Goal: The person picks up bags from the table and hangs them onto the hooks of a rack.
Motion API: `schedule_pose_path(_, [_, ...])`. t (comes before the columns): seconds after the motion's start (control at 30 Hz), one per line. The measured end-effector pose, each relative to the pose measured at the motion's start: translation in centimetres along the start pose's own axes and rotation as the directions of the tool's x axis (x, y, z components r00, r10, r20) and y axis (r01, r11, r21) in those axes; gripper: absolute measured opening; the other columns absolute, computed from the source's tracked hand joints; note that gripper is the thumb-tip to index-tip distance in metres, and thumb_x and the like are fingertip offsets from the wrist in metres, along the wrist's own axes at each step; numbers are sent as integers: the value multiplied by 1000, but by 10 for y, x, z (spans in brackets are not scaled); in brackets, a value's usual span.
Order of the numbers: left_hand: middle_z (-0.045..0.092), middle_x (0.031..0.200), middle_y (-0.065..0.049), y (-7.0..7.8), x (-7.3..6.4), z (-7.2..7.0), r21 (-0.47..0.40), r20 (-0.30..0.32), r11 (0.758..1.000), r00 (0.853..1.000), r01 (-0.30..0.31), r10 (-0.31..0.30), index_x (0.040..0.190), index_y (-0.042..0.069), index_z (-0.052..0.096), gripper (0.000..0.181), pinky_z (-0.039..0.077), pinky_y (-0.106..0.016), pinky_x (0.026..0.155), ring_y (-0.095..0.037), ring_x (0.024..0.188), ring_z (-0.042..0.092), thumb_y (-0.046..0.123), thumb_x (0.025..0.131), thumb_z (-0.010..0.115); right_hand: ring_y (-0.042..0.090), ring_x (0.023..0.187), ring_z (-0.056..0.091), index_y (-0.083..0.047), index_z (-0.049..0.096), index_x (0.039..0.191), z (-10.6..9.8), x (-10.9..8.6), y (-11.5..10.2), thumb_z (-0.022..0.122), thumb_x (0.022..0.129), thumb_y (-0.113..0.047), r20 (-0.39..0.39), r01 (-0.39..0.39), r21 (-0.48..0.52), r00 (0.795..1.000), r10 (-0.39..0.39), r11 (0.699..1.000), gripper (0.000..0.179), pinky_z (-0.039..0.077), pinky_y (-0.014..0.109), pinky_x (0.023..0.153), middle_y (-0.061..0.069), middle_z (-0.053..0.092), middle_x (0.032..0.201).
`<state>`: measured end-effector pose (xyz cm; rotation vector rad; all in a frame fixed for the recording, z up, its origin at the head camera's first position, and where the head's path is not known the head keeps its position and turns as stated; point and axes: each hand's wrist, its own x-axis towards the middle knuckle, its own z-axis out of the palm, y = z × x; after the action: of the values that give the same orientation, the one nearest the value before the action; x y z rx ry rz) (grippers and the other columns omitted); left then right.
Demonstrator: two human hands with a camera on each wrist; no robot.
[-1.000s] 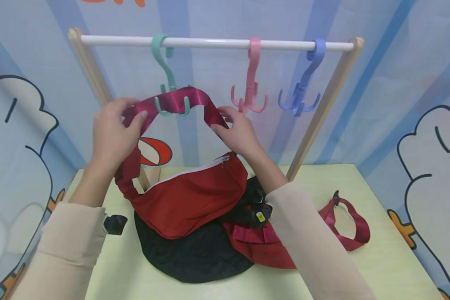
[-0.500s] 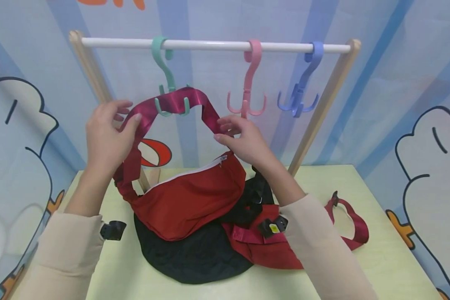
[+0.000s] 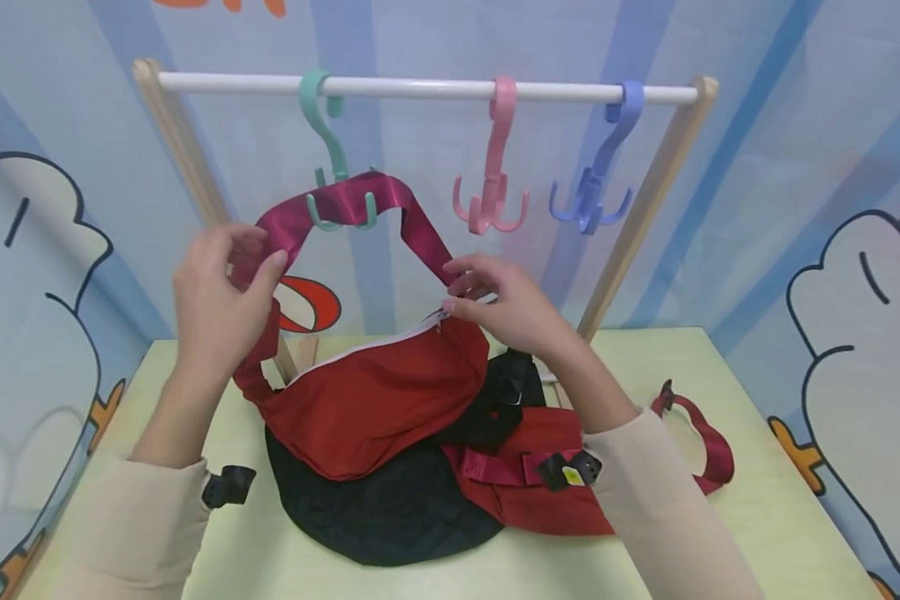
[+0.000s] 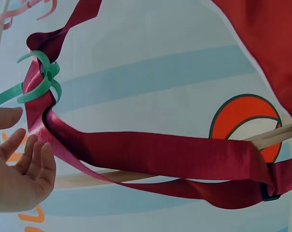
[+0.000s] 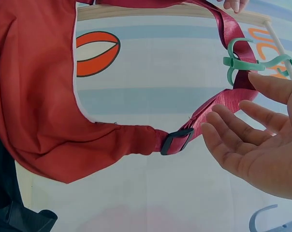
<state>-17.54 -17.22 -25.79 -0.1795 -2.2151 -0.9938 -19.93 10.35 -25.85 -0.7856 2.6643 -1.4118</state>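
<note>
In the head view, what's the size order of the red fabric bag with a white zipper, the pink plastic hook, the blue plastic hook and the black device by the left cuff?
Largest: red fabric bag
Middle: pink plastic hook and blue plastic hook, too alike to rank
Smallest: black device

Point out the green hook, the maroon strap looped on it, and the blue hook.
Green hook (image 3: 334,148), head view: on its curved stem.
Maroon strap (image 4: 160,154), left wrist view: on its wide flat stretch.
Blue hook (image 3: 605,156), head view: on its stem.
</note>
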Motion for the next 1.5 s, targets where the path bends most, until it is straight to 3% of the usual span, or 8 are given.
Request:
schedule_pose_path(0.27, [57,92,-17,-6,-19,9,-47,36,997,998,-55,57,104,-5,57,26,38,-16,64,-22,76,54,8,84,64,22,96,58,-4,51,125,-4,-16,11,63,85,-13,36,-12,-5,999,12,1000,43,48,38,78,14,60,107])
schedule_pose_path(0.43, [56,89,-15,-8,-30,18,-32,83,998,995,-60,63,107,-3,58,27,40,-22,62,-23,74,54,9,83,65,22,94,58,-3,50,126,-8,-26,21,64,85,-11,55,-12,-6,998,12,1000,44,48,38,78,15,60,107])
schedule_pose_path(0.57, [57,91,-13,-9,-38,26,-47,169,998,985,-37,44,109,0,58,29,48,-35,65,-24,78,54,12,84,64,22,93,58,-3,50,126,-11,-33,30,65,84,-12,71,-25,-11,997,26,1000,45,48,38,79,13,60,106])
schedule_pose_path(0.67, [58,96,-13,-10,-45,31,-62,248,998,968,-6,21,112,1,58,31,50,-43,70,-25,85,56,13,85,64,21,93,58,-5,51,126,-11,-39,39,66,84,-14,80,-46,-29,996,48,999,45,48,37,79,10,60,106])
schedule_pose_path(0.77, [59,100,-13,-13,-54,39,-71,313,997,950,18,5,114,2,58,33,50,-43,72,-25,89,56,13,84,65,21,94,57,-5,51,125,-10,-44,51,66,84,-15,87,-58,-34,994,61,998,45,47,36,78,9,60,106])
schedule_pose_path(0.97, [59,102,-13,-19,-68,57,-104,403,994,915,14,29,115,1,57,37,50,-42,74,-27,92,56,13,82,68,23,94,57,-3,51,124,-6,-54,71,66,84,-13,104,-88,-6,991,88,996,44,47,35,76,10,60,106])
schedule_pose_path(1.3, [60,107,-12,-19,-94,85,-128,504,992,861,-2,67,117,4,56,42,47,-41,81,-24,97,56,16,80,70,27,99,54,0,51,123,6,-66,99,69,80,-11,122,-119,45,986,113,992,47,46,37,81,13,57,109])
schedule_pose_path(1.5, [60,108,-10,-17,-107,103,-149,563,989,822,-2,87,116,6,57,42,45,-41,85,-22,100,55,16,79,72,29,105,49,0,51,123,13,-70,118,70,80,-12,139,-145,78,981,133,986,48,43,44,86,14,54,115])
